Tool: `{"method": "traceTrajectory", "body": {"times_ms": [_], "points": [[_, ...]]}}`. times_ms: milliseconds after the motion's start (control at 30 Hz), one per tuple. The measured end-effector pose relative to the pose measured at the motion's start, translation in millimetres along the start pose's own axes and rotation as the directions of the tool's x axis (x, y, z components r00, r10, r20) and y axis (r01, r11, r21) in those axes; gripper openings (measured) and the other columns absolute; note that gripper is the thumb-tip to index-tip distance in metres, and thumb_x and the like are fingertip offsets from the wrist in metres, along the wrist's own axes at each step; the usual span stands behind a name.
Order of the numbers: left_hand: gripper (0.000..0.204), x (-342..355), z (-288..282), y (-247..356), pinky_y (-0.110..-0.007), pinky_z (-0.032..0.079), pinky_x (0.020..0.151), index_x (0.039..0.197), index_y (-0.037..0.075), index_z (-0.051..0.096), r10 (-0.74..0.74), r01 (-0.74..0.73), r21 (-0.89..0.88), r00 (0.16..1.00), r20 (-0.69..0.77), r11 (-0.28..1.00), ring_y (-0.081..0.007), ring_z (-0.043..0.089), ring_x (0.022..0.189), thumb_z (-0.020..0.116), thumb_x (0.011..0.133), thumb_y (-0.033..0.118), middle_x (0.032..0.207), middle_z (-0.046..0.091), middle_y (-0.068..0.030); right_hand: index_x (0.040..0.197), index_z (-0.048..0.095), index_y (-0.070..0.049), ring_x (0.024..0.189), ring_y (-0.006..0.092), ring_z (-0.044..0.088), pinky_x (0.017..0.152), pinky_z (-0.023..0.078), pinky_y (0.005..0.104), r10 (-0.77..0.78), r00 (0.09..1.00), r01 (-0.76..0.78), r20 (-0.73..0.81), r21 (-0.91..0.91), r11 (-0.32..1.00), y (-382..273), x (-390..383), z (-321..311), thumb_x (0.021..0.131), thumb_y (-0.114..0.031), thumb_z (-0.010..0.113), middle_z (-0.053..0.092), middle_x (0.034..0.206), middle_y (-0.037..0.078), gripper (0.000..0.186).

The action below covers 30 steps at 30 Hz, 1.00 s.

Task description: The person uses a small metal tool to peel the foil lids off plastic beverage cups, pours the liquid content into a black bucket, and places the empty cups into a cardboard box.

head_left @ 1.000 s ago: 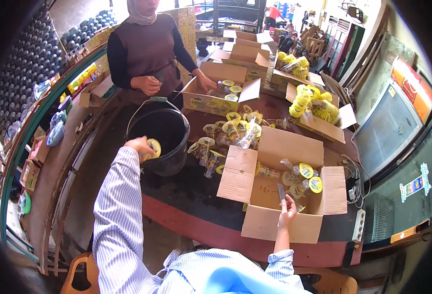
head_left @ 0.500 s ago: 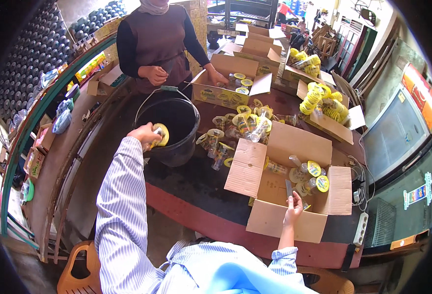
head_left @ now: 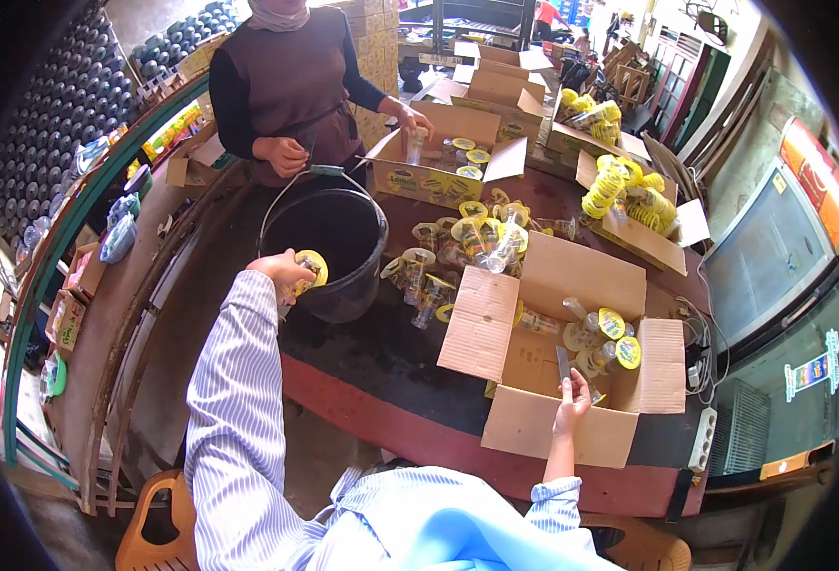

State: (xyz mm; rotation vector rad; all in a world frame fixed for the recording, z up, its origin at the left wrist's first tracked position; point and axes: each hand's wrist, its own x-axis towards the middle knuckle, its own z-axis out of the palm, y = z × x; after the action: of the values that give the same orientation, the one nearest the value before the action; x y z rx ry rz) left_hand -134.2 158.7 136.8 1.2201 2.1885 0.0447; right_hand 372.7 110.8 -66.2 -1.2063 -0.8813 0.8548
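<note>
My left hand [head_left: 282, 273] is closed on a clear plastic cup with a yellow lid [head_left: 311, 268], held at the near left rim of the black bucket [head_left: 334, 300]. My right hand [head_left: 572, 402] grips a thin grey blade [head_left: 562, 362] pointing upward over the near open cardboard box [head_left: 562, 428], which holds several yellow-lidded cups [head_left: 611, 324], some upright, some lying. A loose heap of similar cups [head_left: 476, 238] lies on the dark table [head_left: 362, 362], between the bucket and that box.
A co-worker [head_left: 286, 86] stands across the table, one hand holding a clear cup over a cardboard box [head_left: 429, 187] of cups. More boxes [head_left: 505, 95], stacked yellow lids [head_left: 610, 190], a power strip [head_left: 701, 438], cables and a glass-door cooler [head_left: 762, 247] surround the table.
The co-worker's hand has risen from inside the far box with a clear cup. My left hand has moved slightly up with its cup; my view has shifted a little.
</note>
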Motion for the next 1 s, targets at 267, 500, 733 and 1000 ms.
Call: {"method": "traceTrajectory", "body": {"times_ms": [267,500,733,1000], "points": [[0.058,-6,-4,13,-0.032,0.049,0.061,0.115,-0.002,0.04,-0.02,0.018,0.039,0.999,0.044,0.999,-0.0195,0.062,0.075,0.059,0.076,0.037,0.099,0.057,-0.0183,0.104,0.057,-0.001,0.068,0.0046,0.046,0.064,0.039,0.018,0.011,1.0,-0.012,0.01,0.027,1.0,-1,2,-3,0.082,-0.004,0.055,0.052,0.077,-0.003,0.023],[0.048,21,51,37,-0.028,0.046,0.075,0.113,-0.002,0.043,0.502,-0.682,-0.438,0.73,-0.464,0.586,-0.0163,0.057,0.088,0.063,0.08,0.027,0.101,0.057,-0.0115,0.104,0.058,-0.001,0.067,0.0049,0.048,0.062,0.042,0.0181,0.015,1.0,-0.015,-0.02,0.002,1.0,-5,15,-6,0.081,-0.004,0.055,0.054,0.08,-0.002,0.022],[0.055,52,109,146,-0.029,0.046,0.076,0.118,-0.003,0.035,0.617,-0.699,-0.622,0.674,-0.407,0.353,-0.0179,0.057,0.091,0.065,0.078,0.021,0.109,0.054,-0.014,0.099,0.06,-0.001,0.063,0.0067,0.05,0.055,0.042,0.0204,-0.231,0.969,0.172,-0.087,-0.431,0.886,9,37,-19,0.078,-0.001,0.057,0.056,0.079,0.002,0.021],[0.06,125,141,223,-0.031,0.048,0.07,0.113,-0.004,0.039,0.619,-0.715,-0.348,0.699,-0.358,0.607,-0.0205,0.06,0.084,0.069,0.072,0.027,0.103,0.057,-0.0171,0.098,0.06,-0.001,0.064,0.0088,0.053,0.056,0.044,0.0222,-0.139,0.977,0.051,-0.161,-0.457,0.888,-3,31,-12,0.078,-0.001,0.057,0.056,0.074,0.003,0.021]]}}
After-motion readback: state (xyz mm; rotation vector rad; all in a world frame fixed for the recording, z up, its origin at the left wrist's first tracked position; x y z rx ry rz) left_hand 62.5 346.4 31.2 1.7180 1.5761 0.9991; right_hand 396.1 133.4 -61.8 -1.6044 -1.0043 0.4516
